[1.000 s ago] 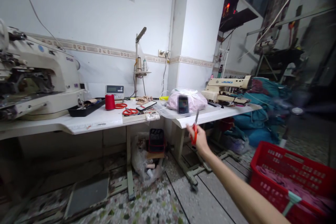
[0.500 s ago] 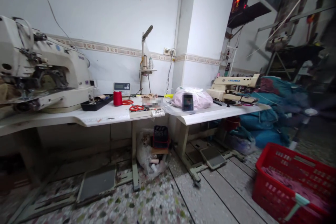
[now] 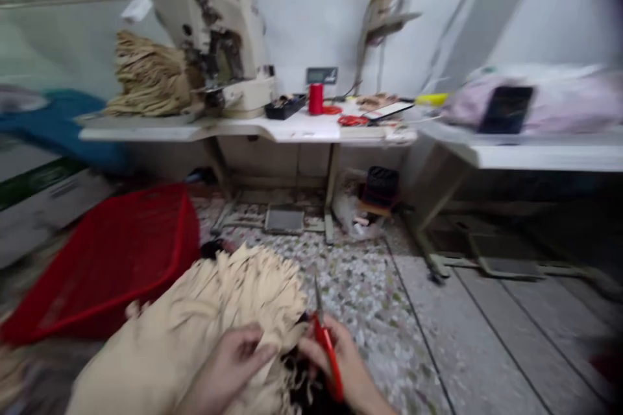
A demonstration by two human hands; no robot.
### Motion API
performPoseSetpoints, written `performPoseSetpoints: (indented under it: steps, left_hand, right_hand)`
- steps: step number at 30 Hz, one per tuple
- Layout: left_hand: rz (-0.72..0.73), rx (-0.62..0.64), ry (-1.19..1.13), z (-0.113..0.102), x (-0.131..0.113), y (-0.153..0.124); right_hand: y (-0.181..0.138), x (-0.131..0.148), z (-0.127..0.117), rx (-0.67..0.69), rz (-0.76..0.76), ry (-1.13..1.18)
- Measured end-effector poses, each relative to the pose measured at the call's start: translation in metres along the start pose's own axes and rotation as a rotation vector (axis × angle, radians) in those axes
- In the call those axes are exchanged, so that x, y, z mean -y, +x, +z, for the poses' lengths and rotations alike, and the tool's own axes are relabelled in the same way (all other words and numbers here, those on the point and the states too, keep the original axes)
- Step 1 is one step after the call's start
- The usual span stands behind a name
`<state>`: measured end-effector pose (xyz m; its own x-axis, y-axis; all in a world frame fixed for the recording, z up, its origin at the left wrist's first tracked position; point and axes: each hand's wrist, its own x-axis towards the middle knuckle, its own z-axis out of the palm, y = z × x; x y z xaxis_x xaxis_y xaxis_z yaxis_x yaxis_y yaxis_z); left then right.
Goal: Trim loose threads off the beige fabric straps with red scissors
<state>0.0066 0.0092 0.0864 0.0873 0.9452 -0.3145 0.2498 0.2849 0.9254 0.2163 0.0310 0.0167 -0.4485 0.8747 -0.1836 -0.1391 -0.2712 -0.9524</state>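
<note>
A big bundle of beige cloth pieces (image 3: 160, 343) with gathered, ruffled edges fills the lower left of the head view. My left hand (image 3: 233, 366) lies on it, thumb and fingers closed on a fold near its right edge. In my right hand (image 3: 343, 353) is a pair of scissors (image 3: 327, 343) with red handles, the blades pointing up and away from me. Several loose cloth strips or threads hang below, between my hands. Motion blurs the fingertips a little.
A red basket (image 3: 182, 227) stands to the left. Ahead, a white table (image 3: 292, 131) bears a sewing machine (image 3: 246, 94), a beige cloth stack (image 3: 148, 81), a red thread cone (image 3: 316, 98) and a black tray (image 3: 285, 107). A second table (image 3: 549, 157) is at right.
The view has swung down and to the left. My hands, the beige cloth and the scissors now show, along with a red basket at left; the JUKI machine at right has left the view.
</note>
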Motion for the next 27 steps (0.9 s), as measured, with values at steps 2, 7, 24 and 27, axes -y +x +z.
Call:
performPoseSetpoints:
  steps: [2,7,24,27]
  left_hand:
    - [-0.005,-0.036,-0.069,-0.007,0.005,-0.002]
    - [-0.028,-0.048,-0.186,-0.014,0.014,0.004]
    - [-0.08,-0.006,-0.189,0.0,0.009,0.001]
    - [-0.158,0.005,-0.258,-0.001,0.011,0.002]
  right_hand:
    - [-0.012,-0.006,-0.005,0.045,0.067,-0.097]
    - [-0.036,-0.006,-0.017,0.25,0.035,-0.426]
    - [-0.025,-0.008,-0.003,0.249,0.054,-0.577]
    - [-0.028,-0.008,-0.006,0.286,0.08,-0.527]
